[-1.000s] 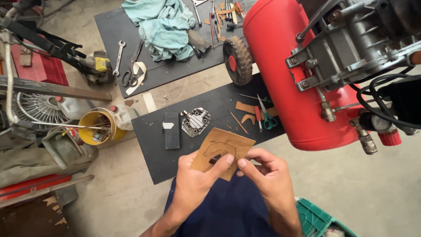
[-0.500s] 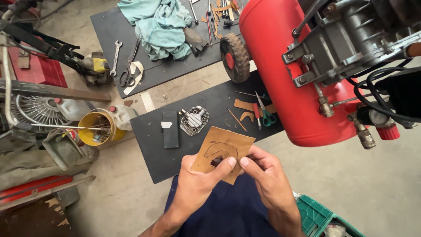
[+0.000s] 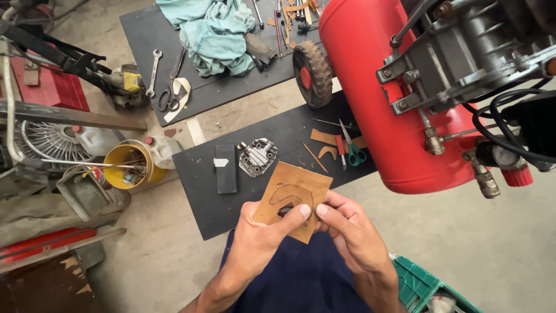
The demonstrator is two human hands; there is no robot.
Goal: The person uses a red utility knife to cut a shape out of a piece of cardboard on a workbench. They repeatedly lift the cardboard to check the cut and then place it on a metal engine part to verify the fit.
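Both hands hold one brown cardboard-like sheet (image 3: 294,196) with an outline drawn on it and a small hole near its middle. My left hand (image 3: 258,237) grips its lower left edge, thumb on top. My right hand (image 3: 347,229) pinches its lower right edge with thumb and fingers. The sheet hangs over the near edge of a black mat (image 3: 202,191) on the floor. On that mat, beyond the sheet, lie a grey metal cover plate (image 3: 257,155), a dark rectangular block (image 3: 225,168), teal-handled scissors (image 3: 352,148) and brown cut-off scraps (image 3: 324,139).
A red compressor tank (image 3: 370,87) with a wheel (image 3: 313,72) and motor fills the upper right. A second black mat (image 3: 191,93) holds a teal rag (image 3: 214,32), a wrench, shears and tools. A yellow bucket (image 3: 126,165), fan guard and red box stand left. A green crate (image 3: 423,287) sits lower right.
The sheet has been lifted slightly and the grip of both hands adjusted; the view has shifted a little. Nothing on the mats has moved.
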